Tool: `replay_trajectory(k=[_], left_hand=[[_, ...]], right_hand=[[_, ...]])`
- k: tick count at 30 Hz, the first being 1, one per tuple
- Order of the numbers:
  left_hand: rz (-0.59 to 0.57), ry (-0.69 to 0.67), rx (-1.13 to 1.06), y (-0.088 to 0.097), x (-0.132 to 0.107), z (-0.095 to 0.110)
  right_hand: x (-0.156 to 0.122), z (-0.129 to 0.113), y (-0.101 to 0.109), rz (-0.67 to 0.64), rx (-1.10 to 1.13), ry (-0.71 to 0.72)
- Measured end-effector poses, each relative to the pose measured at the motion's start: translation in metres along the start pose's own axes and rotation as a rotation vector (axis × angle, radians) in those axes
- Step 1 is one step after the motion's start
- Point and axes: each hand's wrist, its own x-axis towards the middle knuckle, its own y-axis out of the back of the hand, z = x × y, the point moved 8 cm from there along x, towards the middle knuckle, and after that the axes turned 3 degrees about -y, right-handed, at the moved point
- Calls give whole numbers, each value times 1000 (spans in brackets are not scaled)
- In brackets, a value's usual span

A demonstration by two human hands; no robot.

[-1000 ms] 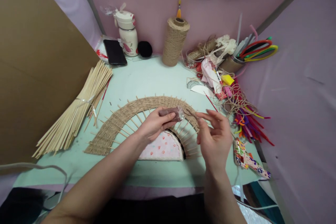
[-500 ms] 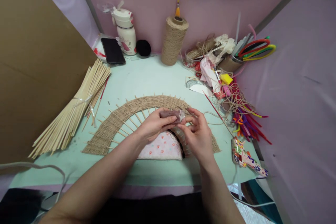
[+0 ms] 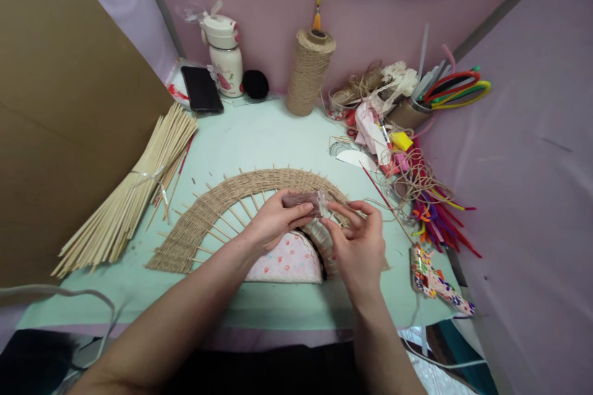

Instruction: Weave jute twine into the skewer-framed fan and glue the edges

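My left hand [image 3: 278, 217] is closed around a small clear plastic bag [image 3: 303, 200] with something brownish-mauve inside; what it contains is too blurred to name. At the bag's right end, my right hand [image 3: 359, 234] has thumb and forefinger parted, their tips close to the plastic. Whether they touch it is hard to see. Under both hands lies a fan-shaped woven twine panel [image 3: 250, 182] with thin sticks radiating through it. A pink-patterned half-round fabric piece [image 3: 285, 262], edged in black on its right, sits at the panel's centre, partly covered by my hands.
A tied bundle of sticks [image 3: 125, 197] lies left, beside a large cardboard sheet [image 3: 69, 105]. At the back stand a bottle [image 3: 226, 62], a phone [image 3: 202, 89] and a twine cone [image 3: 309, 74]. Tangled twine [image 3: 417, 166], pipe cleaners [image 3: 440, 222] and a patterned glue gun [image 3: 435, 281] are right.
My right hand has shifted a little to the right, and its thumb and forefinger have spread at the bag's end. My left hand keeps its hold on the bag.
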Motion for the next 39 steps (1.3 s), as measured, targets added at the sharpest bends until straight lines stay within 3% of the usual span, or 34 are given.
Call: replay_trajectory(k=[2, 8, 13, 23, 25, 28, 30, 35, 39], left_hand=[[-9, 0, -5, -2, -1, 1], [-26, -40, 62, -5, -2, 1], [-65, -139, 182, -6, 0, 4], [-61, -176, 275, -4, 1, 4], [-20, -195, 251, -1, 2, 5], [50, -185, 140, 3, 2, 7], [59, -158, 32, 1, 1, 9], [-28, -141, -134, -10, -4, 11], [-65, -195, -139, -11, -4, 11]], right_hand=[[1, -3, 3, 17, 78, -22], [7, -2, -10, -90, 221, -125], [8, 5, -17, -115, 239, -151], [5, 14, -21, -168, 204, -176], [5, 5, -11, -88, 199, -128], [2, -18, 20, 202, 197, 60], [2, -27, 28, 268, 204, 139], [12, -8, -13, -86, 178, 5], [13, -1, -27, -72, 164, 50]])
